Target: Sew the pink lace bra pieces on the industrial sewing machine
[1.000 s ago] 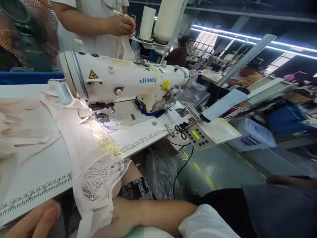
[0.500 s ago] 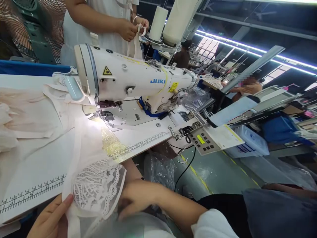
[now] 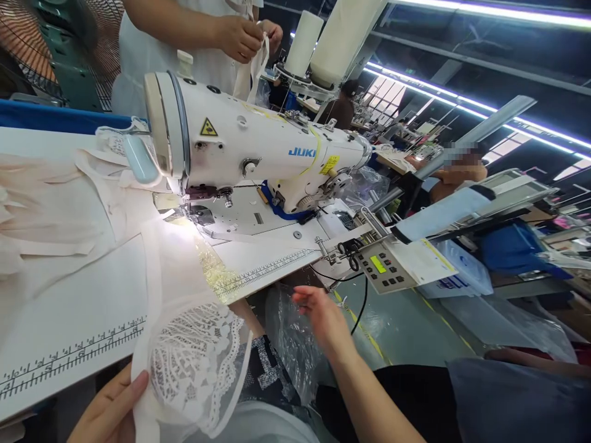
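Observation:
In my left hand [image 3: 113, 400] is the edge of a white bra [image 3: 194, 363] with a lace cup, pinched between thumb and fingers. The fabric runs up from there over the table edge to the lit needle area of the white sewing machine [image 3: 249, 141]. My right hand [image 3: 321, 317] is off the fabric, in the air in front of the table edge. Its fingers are loosely stretched and nothing shows in them. Behind it hangs a clear plastic bag [image 3: 293, 344].
More pale fabric pieces [image 3: 50, 203] lie on the table's left side. A control panel [image 3: 381, 264] juts out at the right, beside a padded bar [image 3: 446, 212]. Thread cones [image 3: 303, 43] stand behind the machine. Across it, a person's hands [image 3: 244, 40] handle a white strap.
My right hand has moved from beside the lace cup up and to the right, away from the fabric. My left hand keeps its hold. The view has shifted slightly.

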`<action>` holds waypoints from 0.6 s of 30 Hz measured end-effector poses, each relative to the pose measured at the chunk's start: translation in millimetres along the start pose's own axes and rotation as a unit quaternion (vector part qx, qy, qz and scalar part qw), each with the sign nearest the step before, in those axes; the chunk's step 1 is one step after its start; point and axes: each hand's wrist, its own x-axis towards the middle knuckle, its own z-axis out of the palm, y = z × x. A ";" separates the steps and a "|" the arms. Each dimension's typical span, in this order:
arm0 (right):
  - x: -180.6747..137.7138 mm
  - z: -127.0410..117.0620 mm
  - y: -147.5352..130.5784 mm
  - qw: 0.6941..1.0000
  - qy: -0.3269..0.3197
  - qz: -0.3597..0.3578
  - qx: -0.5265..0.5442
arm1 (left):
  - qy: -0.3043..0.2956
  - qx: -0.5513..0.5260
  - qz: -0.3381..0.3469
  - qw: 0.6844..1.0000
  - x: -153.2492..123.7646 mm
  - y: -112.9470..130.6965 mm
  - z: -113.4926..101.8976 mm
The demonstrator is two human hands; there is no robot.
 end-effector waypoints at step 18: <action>-30.1 101.5 14.4 0.896 -0.427 0.117 -0.022 | -0.227 0.218 0.074 0.946 -21.3 -24.5 -3.8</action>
